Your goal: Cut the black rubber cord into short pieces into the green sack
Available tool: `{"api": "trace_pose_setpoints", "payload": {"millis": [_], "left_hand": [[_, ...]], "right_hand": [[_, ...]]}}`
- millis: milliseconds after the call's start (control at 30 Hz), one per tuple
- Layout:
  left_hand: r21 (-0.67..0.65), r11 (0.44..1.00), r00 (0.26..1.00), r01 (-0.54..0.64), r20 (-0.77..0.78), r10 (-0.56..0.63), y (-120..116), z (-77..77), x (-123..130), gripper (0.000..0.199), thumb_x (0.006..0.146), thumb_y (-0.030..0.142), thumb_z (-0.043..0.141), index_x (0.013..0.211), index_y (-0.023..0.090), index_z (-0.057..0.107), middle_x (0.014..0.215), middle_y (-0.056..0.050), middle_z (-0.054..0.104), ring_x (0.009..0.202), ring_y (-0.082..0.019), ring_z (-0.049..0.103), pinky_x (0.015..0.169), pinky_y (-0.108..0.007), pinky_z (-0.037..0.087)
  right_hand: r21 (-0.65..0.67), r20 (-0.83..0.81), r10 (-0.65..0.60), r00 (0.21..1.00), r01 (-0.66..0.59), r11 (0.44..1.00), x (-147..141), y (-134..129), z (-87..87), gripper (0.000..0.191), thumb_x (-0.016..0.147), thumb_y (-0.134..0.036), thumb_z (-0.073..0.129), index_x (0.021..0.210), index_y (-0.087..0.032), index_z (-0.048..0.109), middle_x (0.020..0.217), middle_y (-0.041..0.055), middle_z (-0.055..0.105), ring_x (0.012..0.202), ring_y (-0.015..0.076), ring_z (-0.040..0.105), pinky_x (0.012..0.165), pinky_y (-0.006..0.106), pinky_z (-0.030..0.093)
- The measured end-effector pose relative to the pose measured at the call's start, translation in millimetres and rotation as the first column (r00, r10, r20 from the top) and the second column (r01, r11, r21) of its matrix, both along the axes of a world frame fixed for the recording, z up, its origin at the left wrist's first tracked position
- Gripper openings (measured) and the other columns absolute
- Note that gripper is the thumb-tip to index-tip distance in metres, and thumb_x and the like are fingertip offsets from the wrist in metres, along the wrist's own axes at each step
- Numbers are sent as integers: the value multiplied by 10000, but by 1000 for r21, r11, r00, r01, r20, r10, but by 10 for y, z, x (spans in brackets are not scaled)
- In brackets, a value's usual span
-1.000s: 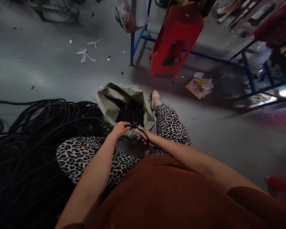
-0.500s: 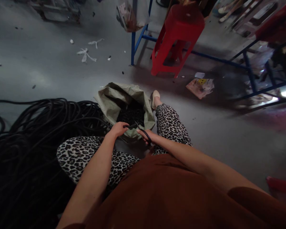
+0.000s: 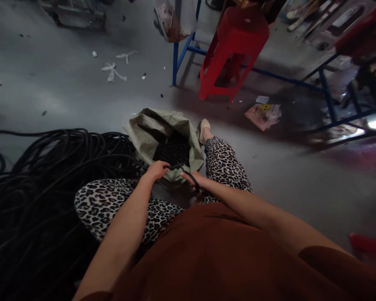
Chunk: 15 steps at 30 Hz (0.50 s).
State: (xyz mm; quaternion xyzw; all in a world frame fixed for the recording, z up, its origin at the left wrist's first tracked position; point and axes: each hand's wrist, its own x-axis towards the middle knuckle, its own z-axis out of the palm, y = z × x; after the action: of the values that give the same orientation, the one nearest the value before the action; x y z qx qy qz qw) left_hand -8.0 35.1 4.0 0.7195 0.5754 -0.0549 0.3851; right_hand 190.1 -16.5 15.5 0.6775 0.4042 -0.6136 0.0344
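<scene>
My left hand (image 3: 158, 169) is closed on a black rubber cord (image 3: 174, 167), whose end sticks out to the right over the sack. In my right hand (image 3: 192, 179) is a pair of scissors (image 3: 191, 177) with black handles; the blades point up and left and meet the cord's free end. Below both hands stands an open pale green woven sack (image 3: 141, 138) holding many short black pieces (image 3: 175, 149). A large tangled heap of black cord (image 3: 62, 154) lies left of the sack, and the held cord seems to run back to it.
Ahead stand a red plastic stool (image 3: 238, 50) and a blue metal table frame (image 3: 174, 65). A plastic bag (image 3: 263, 115) lies on the floor at right. White scraps (image 3: 113, 72) are scattered ahead on the left. My legs flank the sack.
A longer stretch of cord now shows beyond my left hand, reaching the scissors' blades. Both hands stay at nearly the same place over the sack.
</scene>
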Motion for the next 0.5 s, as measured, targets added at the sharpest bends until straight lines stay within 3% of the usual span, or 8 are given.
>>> {"api": "trace_pose_setpoints", "payload": {"millis": [167,500], "left_hand": [[33,999,1000,-13,-2,13,3,-69,-22,327,742,270,543,1041,219,664,1029,-35,677,945,-179,603,820,-232,440],[108,988,992,-112,66,106,27,-28,-17,328,756,293,539,1050,201,652,971,-35,684,871,-166,609,769,-228,455]], "right_hand": [[18,-1,-33,999,33,999,38,15,-7,483,813,-591,457,613,-152,474,404,-17,432,302,88,429,279,168,319],[-121,-128,-154,980,139,983,40,-47,17,525,803,-651,408,705,-142,485,470,-8,495,339,112,492,319,188,373]]}}
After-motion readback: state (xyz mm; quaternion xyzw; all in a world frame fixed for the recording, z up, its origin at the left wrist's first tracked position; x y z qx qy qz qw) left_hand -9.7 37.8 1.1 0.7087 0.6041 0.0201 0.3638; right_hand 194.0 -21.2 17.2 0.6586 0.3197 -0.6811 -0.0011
